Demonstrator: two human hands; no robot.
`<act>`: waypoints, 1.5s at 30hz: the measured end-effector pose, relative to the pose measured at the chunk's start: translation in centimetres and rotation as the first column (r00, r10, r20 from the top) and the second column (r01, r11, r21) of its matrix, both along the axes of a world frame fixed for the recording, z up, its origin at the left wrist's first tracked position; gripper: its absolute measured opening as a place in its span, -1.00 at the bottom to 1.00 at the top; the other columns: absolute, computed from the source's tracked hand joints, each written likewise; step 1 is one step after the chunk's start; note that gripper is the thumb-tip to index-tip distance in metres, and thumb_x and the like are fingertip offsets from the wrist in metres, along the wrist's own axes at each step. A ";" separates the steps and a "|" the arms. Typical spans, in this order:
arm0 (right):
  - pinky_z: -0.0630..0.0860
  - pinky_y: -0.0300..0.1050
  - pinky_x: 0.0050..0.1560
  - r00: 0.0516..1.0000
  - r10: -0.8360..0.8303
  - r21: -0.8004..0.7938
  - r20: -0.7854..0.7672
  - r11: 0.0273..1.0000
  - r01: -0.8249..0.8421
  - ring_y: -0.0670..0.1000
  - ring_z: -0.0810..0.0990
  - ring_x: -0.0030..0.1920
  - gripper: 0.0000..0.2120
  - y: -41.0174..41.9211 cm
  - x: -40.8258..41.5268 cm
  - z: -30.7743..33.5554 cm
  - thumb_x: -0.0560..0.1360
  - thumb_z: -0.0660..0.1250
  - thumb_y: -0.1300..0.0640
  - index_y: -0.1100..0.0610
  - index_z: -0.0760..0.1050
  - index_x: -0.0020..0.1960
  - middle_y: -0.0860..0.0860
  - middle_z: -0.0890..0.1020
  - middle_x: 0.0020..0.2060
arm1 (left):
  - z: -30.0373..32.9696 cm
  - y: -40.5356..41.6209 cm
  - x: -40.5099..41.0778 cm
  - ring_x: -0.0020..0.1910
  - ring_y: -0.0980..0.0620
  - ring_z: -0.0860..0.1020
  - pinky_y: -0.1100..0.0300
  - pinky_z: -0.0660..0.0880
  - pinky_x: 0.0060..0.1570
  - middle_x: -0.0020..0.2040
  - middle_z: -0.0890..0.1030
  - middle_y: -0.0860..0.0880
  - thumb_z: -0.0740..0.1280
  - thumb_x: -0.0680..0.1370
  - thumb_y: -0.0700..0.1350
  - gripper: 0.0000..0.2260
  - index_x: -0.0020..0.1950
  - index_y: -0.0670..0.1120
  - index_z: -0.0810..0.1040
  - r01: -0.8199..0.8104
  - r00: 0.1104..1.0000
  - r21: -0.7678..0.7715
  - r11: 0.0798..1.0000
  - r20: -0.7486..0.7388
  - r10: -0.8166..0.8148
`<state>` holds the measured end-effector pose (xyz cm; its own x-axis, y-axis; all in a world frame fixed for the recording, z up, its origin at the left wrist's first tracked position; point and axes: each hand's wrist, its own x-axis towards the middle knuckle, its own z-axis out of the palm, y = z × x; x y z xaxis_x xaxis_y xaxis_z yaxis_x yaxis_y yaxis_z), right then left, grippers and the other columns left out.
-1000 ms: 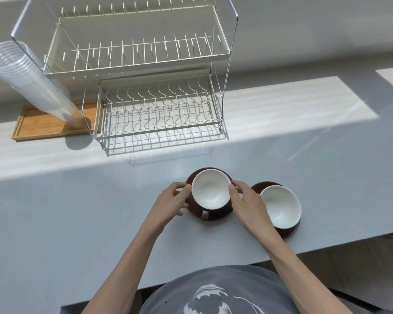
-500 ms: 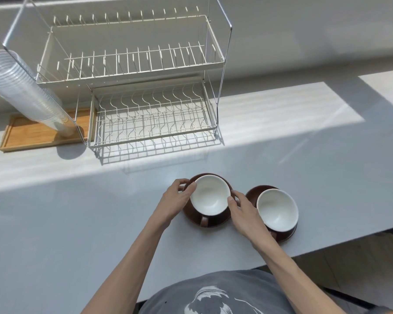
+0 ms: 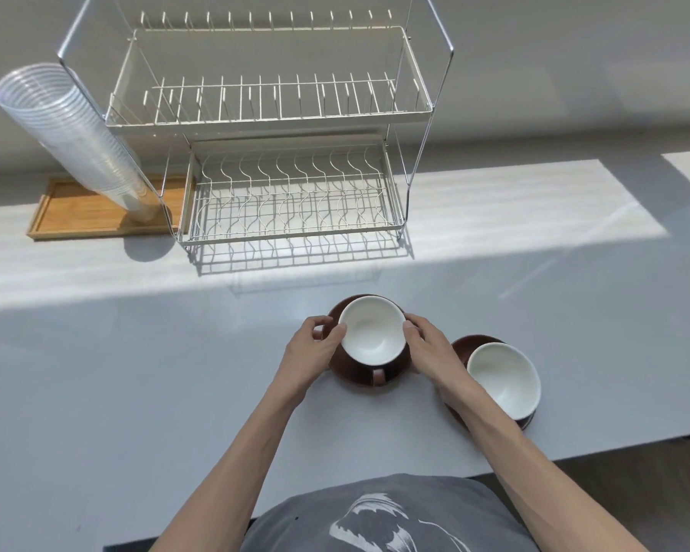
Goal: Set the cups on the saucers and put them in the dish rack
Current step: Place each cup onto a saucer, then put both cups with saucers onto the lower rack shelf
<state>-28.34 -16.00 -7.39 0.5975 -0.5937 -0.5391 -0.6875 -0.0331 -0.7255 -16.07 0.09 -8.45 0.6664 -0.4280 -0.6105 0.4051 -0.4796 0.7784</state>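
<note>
A brown cup with a white inside (image 3: 373,329) sits on a brown saucer (image 3: 355,376) in the middle of the counter. My left hand (image 3: 311,350) grips the saucer's left edge and my right hand (image 3: 429,346) grips its right edge; whether it is lifted off the counter I cannot tell. A second cup (image 3: 502,379) stands on its own saucer (image 3: 465,344) to the right, partly behind my right forearm. The two-tier wire dish rack (image 3: 291,229) stands at the back with nothing in it.
A leaning stack of clear plastic cups (image 3: 68,133) rests on a wooden tray (image 3: 76,217) left of the rack. The counter's front edge (image 3: 574,458) runs just past the right cup. A wall rises behind the rack.
Both hands have stayed on the left saucer. The cup and saucer sit slightly farther from me and the view has tilted, bringing the rack lower in frame.
</note>
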 end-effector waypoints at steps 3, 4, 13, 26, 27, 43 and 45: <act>0.36 0.01 0.39 0.999 0.034 -0.010 0.004 0.999 -0.034 -0.04 0.46 0.32 -0.60 -0.4 1.0 -0.1 0.61 0.08 -0.08 -0.04 0.43 0.39 -0.12 0.55 0.29 | -0.2 0.2 -0.4 0.10 -0.04 0.63 -0.07 0.62 0.11 0.11 0.59 -0.06 0.39 0.45 0.17 -0.62 0.21 0.07 0.52 -0.064 0.998 -0.014 0.998 -0.016 0.064; 0.38 0.01 0.38 0.999 0.043 -0.011 0.009 0.999 -0.043 -0.05 0.47 0.31 -0.60 -0.5 1.3 -0.1 0.61 0.08 -0.08 -0.04 0.43 0.39 -0.13 0.55 0.27 | -0.3 0.3 -0.4 0.09 -0.04 0.63 -0.06 0.62 0.10 0.11 0.59 -0.07 0.40 0.45 0.16 -0.61 0.23 0.07 0.52 -0.088 0.996 -0.014 0.996 -0.017 0.088; 0.51 0.17 0.26 0.996 0.072 0.059 0.055 0.995 -0.075 0.01 0.55 0.22 -0.61 -0.8 3.4 0.0 0.56 0.10 -0.16 -0.08 0.49 0.30 -0.10 0.60 0.16 | 0.3 0.7 1.4 0.01 -0.02 0.67 -0.05 0.65 0.02 0.06 0.63 -0.05 0.44 0.36 0.19 -0.62 0.14 0.15 0.51 -0.192 0.981 -0.033 0.981 0.018 0.193; 0.66 0.16 0.01 0.977 0.090 0.026 0.192 0.995 -0.097 0.00 0.54 -0.18 -0.69 -4.0 10.7 4.4 0.61 0.11 -0.09 0.03 0.57 0.00 -0.01 0.56 -0.21 | 4.7 -1.9 8.7 -0.02 0.04 0.66 0.03 0.68 -0.06 0.03 0.61 -0.04 0.45 0.46 0.09 -0.77 0.08 0.13 0.53 -0.195 0.971 -0.112 0.975 0.116 0.207; 0.66 0.16 0.01 0.976 0.094 0.019 0.198 0.995 -0.100 0.00 0.53 -0.21 -0.69 -4.3 11.4 4.7 0.61 0.11 -0.08 0.03 0.58 0.01 -0.02 0.56 -0.23 | 5.0 -2.2 9.3 -0.02 0.03 0.66 0.03 0.68 -0.07 0.03 0.61 -0.05 0.45 0.47 0.08 -0.78 0.08 0.13 0.53 -0.196 0.970 -0.118 0.974 0.119 0.210; 0.49 -0.15 -0.21 0.970 -0.009 -0.160 0.243 0.986 0.050 0.11 0.46 -0.10 -0.74 -10.9 24.2 3.8 0.62 0.09 0.04 0.03 0.41 -0.20 -0.08 0.43 -0.20 | 6.4 -11.7 21.1 -0.41 0.14 0.54 0.17 0.59 -0.25 -0.37 0.59 0.06 0.41 0.54 -0.15 -0.89 0.04 -0.05 0.55 -0.254 0.958 -0.146 0.956 0.098 0.269; 0.54 0.13 -0.04 0.975 -0.043 -0.162 0.219 0.984 0.080 0.11 0.43 -0.17 -0.66 -11.7 25.5 3.3 0.60 0.08 0.05 0.06 0.32 -0.34 -0.02 0.39 -0.36 | 6.1 -12.6 22.1 -0.27 0.01 0.58 0.04 0.59 -0.05 -0.20 0.62 -0.07 0.40 0.55 -0.15 -0.85 0.11 -0.09 0.56 -0.210 0.966 -0.136 0.968 0.124 0.227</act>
<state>-2.85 -27.74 -4.07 0.6472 -0.7044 -0.2915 -0.5216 -0.1302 -0.8432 6.03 -12.50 -2.33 0.8258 -0.3275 -0.4591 0.3742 -0.2908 0.8806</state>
